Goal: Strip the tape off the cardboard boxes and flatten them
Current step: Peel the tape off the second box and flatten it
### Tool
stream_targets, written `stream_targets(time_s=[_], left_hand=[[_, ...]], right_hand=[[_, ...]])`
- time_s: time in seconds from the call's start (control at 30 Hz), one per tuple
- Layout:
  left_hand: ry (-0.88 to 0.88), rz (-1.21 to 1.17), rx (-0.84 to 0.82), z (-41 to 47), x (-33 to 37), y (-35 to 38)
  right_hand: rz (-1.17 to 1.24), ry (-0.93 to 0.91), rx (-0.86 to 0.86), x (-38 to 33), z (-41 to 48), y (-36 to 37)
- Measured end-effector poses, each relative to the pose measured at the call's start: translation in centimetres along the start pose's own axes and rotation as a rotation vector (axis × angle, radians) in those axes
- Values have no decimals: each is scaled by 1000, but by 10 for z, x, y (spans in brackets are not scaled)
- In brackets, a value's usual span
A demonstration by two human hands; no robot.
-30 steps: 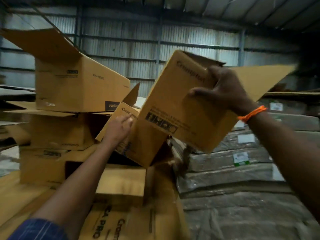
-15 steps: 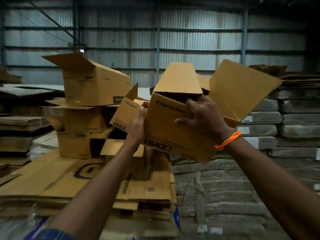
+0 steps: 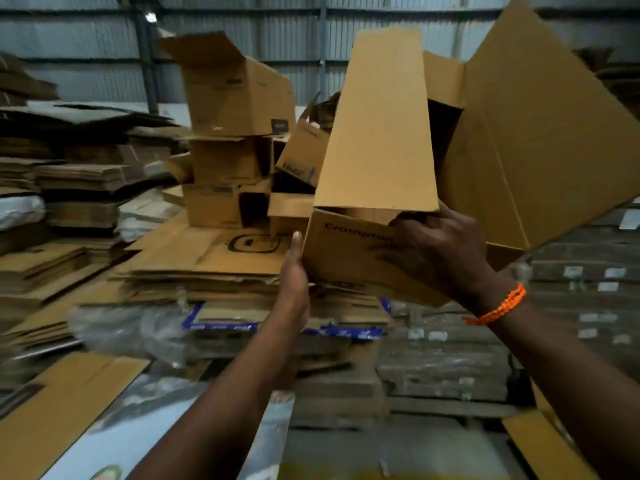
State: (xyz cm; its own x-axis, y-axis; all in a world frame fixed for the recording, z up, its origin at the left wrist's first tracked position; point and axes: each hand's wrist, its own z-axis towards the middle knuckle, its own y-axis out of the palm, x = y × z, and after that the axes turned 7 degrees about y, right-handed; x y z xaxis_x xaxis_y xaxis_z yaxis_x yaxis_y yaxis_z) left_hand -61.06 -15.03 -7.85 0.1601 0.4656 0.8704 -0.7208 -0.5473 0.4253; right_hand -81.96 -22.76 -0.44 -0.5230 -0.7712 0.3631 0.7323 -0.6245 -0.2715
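A person holds a brown Crompton cardboard box (image 3: 377, 133) up at chest height, its open end facing them and its flaps spread; one wide flap (image 3: 540, 140) fans out to the right; the right hand (image 3: 436, 251), with an orange thread band (image 3: 498, 306) on its wrist, grips the near rim, fingers curled into the opening; the left hand (image 3: 294, 271) touches the box's lower left corner, thumb straight along the edge, its other fingers hidden behind the box, so their state cannot be told; behind stand stacked open boxes (image 3: 235, 133) on a pile of flattened cardboard (image 3: 207, 265); a corrugated metal wall (image 3: 242, 15) closes the background.
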Motion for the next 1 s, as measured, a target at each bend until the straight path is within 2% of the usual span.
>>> stream_targets(time_s=[0.13, 0.27, 0.43, 0.57, 0.8, 0.87, 0.9, 0.97, 1.0], left_hand=[[-36, -42, 139, -73, 21, -109], [12, -72, 228, -128, 48, -209], [66, -105, 418, -174, 80, -303], [74, -106, 506, -186, 96, -352], [102, 177, 521, -169, 82, -396], [96, 277, 480, -151, 71, -406], [81, 340, 446, -142, 65, -413], [43, 457, 383, -125, 51, -430], [23, 504, 353, -119, 44, -440]], right_hand=[[157, 131, -43, -109, -11, -17], [406, 302, -101, -214, -15, -17], [752, 559, -232, -324, -19, -5], [869, 787, -246, -380, -25, 13], [1033, 1304, -200, -448, -65, 73], [1085, 1462, -282, -463, -93, 94], [1051, 1545, -413, -471, -110, 105], [1238, 1767, -823, -488, -143, 113], [1292, 1943, -905, -491, -165, 119]])
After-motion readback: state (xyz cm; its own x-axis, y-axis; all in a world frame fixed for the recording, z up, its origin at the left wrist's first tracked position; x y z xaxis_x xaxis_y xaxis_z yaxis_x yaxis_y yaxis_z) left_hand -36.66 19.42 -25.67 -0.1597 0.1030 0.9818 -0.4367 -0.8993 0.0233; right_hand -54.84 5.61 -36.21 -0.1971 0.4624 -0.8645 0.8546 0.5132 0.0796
